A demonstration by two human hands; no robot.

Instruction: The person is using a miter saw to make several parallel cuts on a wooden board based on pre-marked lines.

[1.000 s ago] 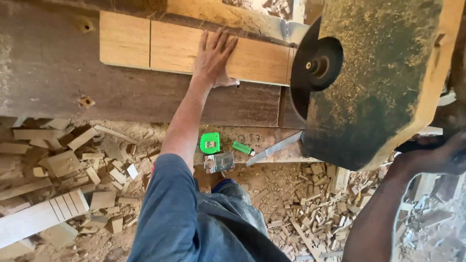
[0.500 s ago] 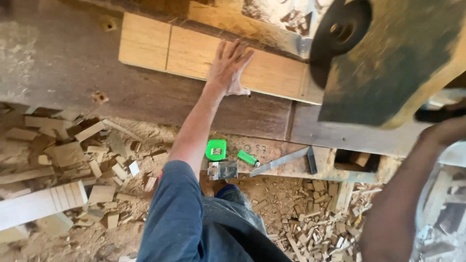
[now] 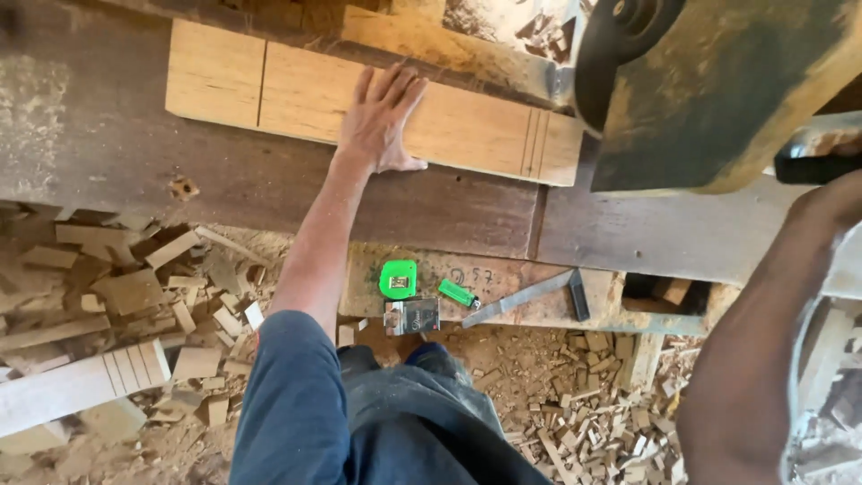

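The left hand (image 3: 382,121) lies flat and unclenched on the pale plank (image 3: 296,94), while below the plank sit a green tape measure (image 3: 398,279) and a silvery packet (image 3: 411,315) (right hand's grip unclear).

Long pale wooden plank (image 3: 467,126), lying flat on the dark counter (image 3: 135,171), pencil lines across it near both ends, its right end just beside the saw's dusty yellow guard (image 3: 718,99)

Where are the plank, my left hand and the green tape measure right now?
Plank (image 3: 467,126), head view: bare face right of the hand.
Left hand (image 3: 377,121), head view: back of the hand, flat on the plank.
Green tape measure (image 3: 398,278), head view: middle of its case.
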